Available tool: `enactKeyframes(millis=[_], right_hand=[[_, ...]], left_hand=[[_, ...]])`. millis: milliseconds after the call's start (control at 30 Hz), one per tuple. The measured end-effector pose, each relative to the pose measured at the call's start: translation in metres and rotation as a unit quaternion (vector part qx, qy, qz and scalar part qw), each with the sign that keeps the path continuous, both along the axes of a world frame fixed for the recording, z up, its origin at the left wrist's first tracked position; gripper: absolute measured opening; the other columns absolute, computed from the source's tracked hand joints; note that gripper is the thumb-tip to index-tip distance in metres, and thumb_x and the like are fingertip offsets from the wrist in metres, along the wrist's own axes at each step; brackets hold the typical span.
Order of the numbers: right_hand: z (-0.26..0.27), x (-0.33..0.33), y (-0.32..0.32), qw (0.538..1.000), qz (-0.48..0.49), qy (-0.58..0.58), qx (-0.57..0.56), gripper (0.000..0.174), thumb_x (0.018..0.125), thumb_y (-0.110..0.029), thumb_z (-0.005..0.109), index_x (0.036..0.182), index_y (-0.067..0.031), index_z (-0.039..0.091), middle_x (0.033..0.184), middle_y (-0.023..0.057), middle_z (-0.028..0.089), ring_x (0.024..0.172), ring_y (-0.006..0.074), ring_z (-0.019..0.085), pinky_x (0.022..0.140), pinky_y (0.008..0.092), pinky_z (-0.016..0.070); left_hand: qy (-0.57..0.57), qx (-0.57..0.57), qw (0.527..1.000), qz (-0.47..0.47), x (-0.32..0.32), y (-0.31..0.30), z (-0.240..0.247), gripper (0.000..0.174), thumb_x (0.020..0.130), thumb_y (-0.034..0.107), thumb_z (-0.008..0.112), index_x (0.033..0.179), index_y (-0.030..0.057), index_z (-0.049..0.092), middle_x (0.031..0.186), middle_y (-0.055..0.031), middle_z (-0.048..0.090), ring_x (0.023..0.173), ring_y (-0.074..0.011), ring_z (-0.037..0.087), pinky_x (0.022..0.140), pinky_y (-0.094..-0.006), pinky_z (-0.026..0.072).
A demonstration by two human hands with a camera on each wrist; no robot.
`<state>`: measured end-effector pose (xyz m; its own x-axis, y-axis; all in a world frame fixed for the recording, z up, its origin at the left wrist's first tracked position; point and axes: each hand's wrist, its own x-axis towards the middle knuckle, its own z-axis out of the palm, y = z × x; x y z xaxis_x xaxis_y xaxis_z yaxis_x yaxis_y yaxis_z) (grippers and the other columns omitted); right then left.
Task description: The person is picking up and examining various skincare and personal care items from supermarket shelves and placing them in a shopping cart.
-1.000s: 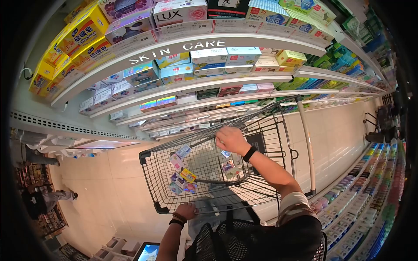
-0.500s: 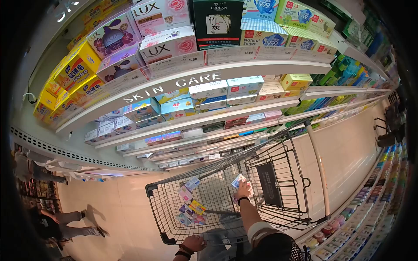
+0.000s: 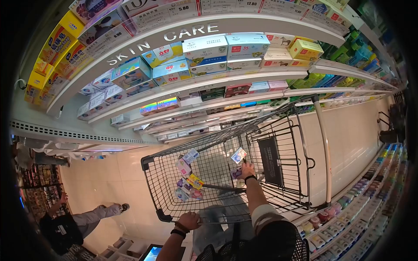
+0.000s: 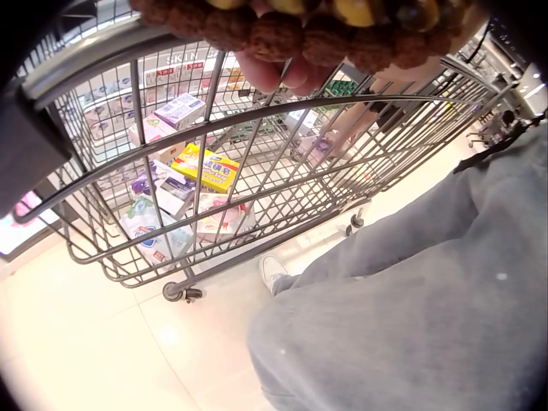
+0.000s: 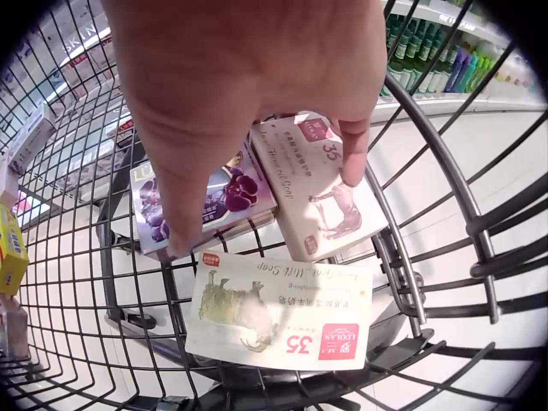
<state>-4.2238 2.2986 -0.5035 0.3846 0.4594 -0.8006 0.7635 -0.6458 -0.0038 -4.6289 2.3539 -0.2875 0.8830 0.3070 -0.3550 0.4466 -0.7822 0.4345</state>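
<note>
My right hand [image 5: 257, 94] reaches down into a wire shopping cart [image 3: 204, 145], over several soap boxes. Its thumb [image 5: 181, 233] points down at the near edge of a purple LUX soap box [image 5: 240, 190]. One finger [image 5: 354, 154] lies along the right edge of a soap box with a horse picture [image 5: 334, 218]. A cream goat milk soap box [image 5: 278, 308] lies just in front of them. Beyond the hand, a white and blue box [image 3: 238, 155] lies in the cart. My left hand [image 3: 190, 220] curls over the cart's near rim, its palm hidden.
A yellow soap box [image 3: 194, 181] lies among several other boxes at the cart's left end. Shelves under a SKIN CARE sign [image 3: 163, 41] stand behind. Product racks [image 3: 348, 204] line the right. A person [image 3: 65, 232] walks at the left; a screen [image 3: 152, 252] stands nearby.
My right hand came down from above the cart's far side, reached the white and blue box, then shifted right onto other boxes; that box lies free. My left hand stays on the rim.
</note>
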Motion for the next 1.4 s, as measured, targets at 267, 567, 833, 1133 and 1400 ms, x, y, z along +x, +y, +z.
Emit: enactKeyframes(millis=[267,567,833,1133,1400], right_hand=[[0.092,0.008,0.081,0.974,0.059,0.192,0.104,0.059,0.087,-0.036,0.07,0.135,-0.0056,0.056,0.115,0.0252,0.067,0.107,0.0401,0.066,0.085,0.0496,0.0534],[0.506,0.105,0.238,0.553,0.119,-0.283,0.775,0.056,0.08,-0.007,0.07,0.134,-0.0096,0.055,0.126,0.0121,0.055,0.121,0.0349,0.047,0.103,0.0501,0.0354],[0.495,0.132,0.234,0.573,0.26,-0.315,0.711,0.064,0.074,-0.007,0.073,0.133,-0.0152,0.051,0.118,0.0016,0.058,0.117,0.0234,0.054,0.11,0.0453,0.0284],[0.451,0.14,0.134,0.609,0.157,-0.286,0.723,0.052,0.068,0.003,0.072,0.117,-0.0103,0.062,0.109,0.0048,0.067,0.107,0.0263,0.061,0.095,0.0429,0.042],[0.353,0.197,0.176,0.764,0.215,-0.252,0.553,0.032,0.081,-0.007,0.07,0.113,-0.0097,0.065,0.106,0.0103,0.069,0.107,0.0297,0.061,0.098,0.0462,0.0426]], left_hand=[[0.035,-0.011,0.999,0.002,0.001,-0.002,0.01,0.031,0.082,0.038,0.068,0.088,0.0078,0.064,0.081,-0.0124,0.068,0.079,-0.0305,0.068,0.063,-0.0449,0.0565],[0.068,-0.018,0.997,-0.002,-0.01,-0.011,0.019,0.034,0.087,0.04,0.062,0.089,0.0061,0.064,0.084,-0.0145,0.069,0.084,-0.0316,0.068,0.071,-0.0467,0.0563],[0.088,-0.015,0.996,-0.008,-0.019,-0.012,0.02,0.034,0.094,0.039,0.053,0.091,0.0068,0.065,0.089,-0.0133,0.07,0.087,-0.0304,0.068,0.074,-0.0454,0.0564],[0.101,-0.019,0.995,-0.003,-0.019,-0.004,0.025,0.035,0.091,0.039,0.055,0.093,0.0057,0.064,0.088,-0.0137,0.07,0.086,-0.0306,0.068,0.072,-0.0454,0.0568],[0.099,-0.025,0.995,0.017,-0.019,-0.01,0.023,0.036,0.088,0.04,0.059,0.093,0.0054,0.066,0.09,-0.0144,0.07,0.085,-0.0313,0.068,0.074,-0.0448,0.0565]])
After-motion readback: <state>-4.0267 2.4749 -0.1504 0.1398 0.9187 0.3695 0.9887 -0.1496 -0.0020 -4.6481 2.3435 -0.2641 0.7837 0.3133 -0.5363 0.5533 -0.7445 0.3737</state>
